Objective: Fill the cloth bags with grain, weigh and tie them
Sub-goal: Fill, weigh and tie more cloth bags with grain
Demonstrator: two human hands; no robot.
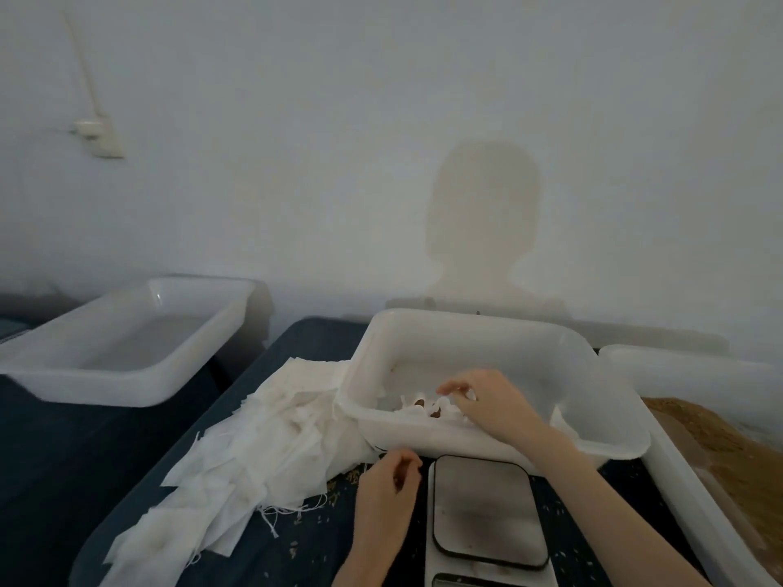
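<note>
A heap of flat white cloth bags (262,442) lies on the dark table left of centre. Behind the scale (487,506) stands a white tub (466,324) with a filled cloth bag (423,406) on its floor, brown grain showing at its mouth. My right hand (487,400) reaches into this tub, its fingers spread just above and beside that bag; I cannot tell whether they touch it. My left hand (390,480) hovers left of the scale, fingers loosely curled, holding nothing. The scale's metal plate carries nothing.
A long white tub (678,480) with brown grain (728,451) runs along the right side. An empty white tub (63,374) stands at the far left. Loose grains (305,519) dot the dark tabletop. A white wall rises close behind the tubs.
</note>
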